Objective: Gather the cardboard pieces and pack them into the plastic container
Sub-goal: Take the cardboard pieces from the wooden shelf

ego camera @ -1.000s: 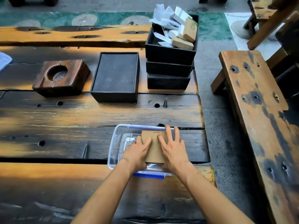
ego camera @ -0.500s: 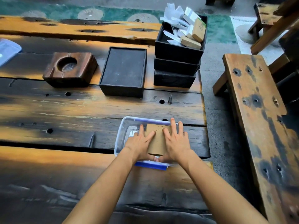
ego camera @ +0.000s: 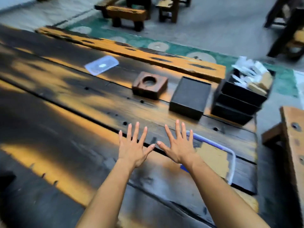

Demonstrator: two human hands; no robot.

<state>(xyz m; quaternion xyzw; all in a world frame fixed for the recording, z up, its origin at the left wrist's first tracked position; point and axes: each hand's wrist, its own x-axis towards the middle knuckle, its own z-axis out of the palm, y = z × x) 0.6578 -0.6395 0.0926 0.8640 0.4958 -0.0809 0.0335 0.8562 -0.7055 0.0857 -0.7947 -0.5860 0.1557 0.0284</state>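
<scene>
Brown cardboard pieces [ego camera: 213, 157] lie inside the clear plastic container [ego camera: 231, 163] at the table's near right. My left hand [ego camera: 134, 145] and my right hand [ego camera: 179, 145] hover above the wooden table [ego camera: 65, 122], left of the container, fingers spread straight and holding nothing. The right hand overlaps the container's left rim in view. The container's clear lid [ego camera: 101, 65] lies far off on the table at the back left. More cardboard and white paper pieces [ego camera: 253, 76] fill the top black tray at the back right.
A stack of black trays [ego camera: 236, 102] stands at the right, with a black box [ego camera: 190, 97] and a wooden block with a round hole [ego camera: 149, 84] to its left. A wooden bench [ego camera: 291, 145] flanks the table on the right. Benches stand on the floor beyond.
Both hands have lifted off the cardboard in the container and moved left with fingers spread. The view has swung left, bringing the lid into sight.
</scene>
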